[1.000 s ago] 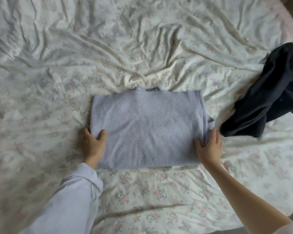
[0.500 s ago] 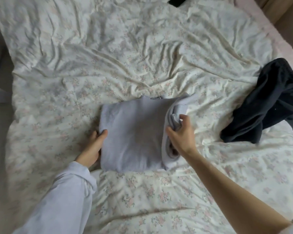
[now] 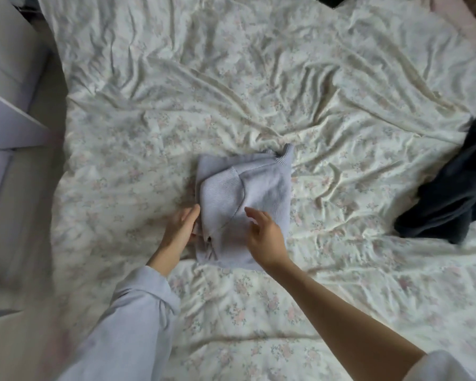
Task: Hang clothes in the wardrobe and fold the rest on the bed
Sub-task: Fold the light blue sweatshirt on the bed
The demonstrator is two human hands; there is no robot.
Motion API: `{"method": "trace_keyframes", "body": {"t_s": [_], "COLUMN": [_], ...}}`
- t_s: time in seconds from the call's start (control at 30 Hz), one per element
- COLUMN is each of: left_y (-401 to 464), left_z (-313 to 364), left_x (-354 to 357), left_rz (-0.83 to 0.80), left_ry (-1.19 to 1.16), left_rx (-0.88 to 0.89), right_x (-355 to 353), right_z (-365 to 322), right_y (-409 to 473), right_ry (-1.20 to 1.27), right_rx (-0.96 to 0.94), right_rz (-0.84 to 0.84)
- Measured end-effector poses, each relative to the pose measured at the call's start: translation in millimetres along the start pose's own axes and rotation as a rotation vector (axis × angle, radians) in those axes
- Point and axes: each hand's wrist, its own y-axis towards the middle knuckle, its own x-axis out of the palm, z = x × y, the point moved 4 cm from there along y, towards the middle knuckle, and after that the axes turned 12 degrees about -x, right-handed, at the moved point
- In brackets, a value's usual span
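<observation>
One garment looks nearly folded: our left hand rests straight-fingered against the left edge of the lilac sweater, while our right hand hovers over it with fingers loosely spread, gripping nothing. The sweater lies as a compact bundle mid-bed, towards the near edge. Farther off at the right edge, a dark garment lies crumpled, unfolded we judge; no wardrobe shows.

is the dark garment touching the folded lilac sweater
Apart. The head view shows a wide stretch of bare floral sheet between the folded lilac sweater and the dark garment at the bed's right edge.
</observation>
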Motion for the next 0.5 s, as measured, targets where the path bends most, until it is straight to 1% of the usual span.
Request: {"method": "trace_keyframes", "body": {"t_s": [0.07, 0.1, 0.13, 0.17, 0.27, 0.3, 0.4, 0.47, 0.5], "left_y": [-3.7, -3.8, -5.2, -4.2, -6.2, -6.3, -14.1, -16.4, -17.5], "left_z": [5.9, 9.4, 14.3, 17.2, 21.2, 20.6, 24.5, 25.4, 25.8], "left_x": [5.3, 8.2, 12.9, 17.0, 30.9, 32.9, 34.4, 32.9, 30.1], "left_rz": [0.105, 0.167, 0.195, 0.213, 0.237, 0.267, 0.351, 0.390, 0.411], "left_ry": [0.125, 0.170, 0.219, 0.274, 0.493, 0.545, 0.589, 0.555, 0.499], "left_rx": [0.095, 0.136, 0.151, 0.159, 0.108, 0.117, 0.168, 0.171, 0.148], "right_x": [-8.4, -9.3, -8.0, -4.4, 6.5, 8.6, 12.6, 11.8, 11.0], "right_z": [8.7, 13.9, 18.6, 22.2, 35.0, 36.9, 39.9, 39.5, 39.5], "right_y": [-9.2, -12.8, -15.8, -17.8, -23.4, -24.4, -29.0, -32.3, -34.1], "right_ry": [-0.221, -0.308, -0.376, -0.419, -0.507, -0.553, -0.653, -0.649, -0.637], "right_rx": [-0.123, -0.195, -0.244, -0.246, -0.166, -0.192, -0.261, -0.293, -0.307], "right_rz": [0.083, 0.093, 0.073, -0.003, -0.355, -0.422, -0.540, -0.540, -0.534]}}
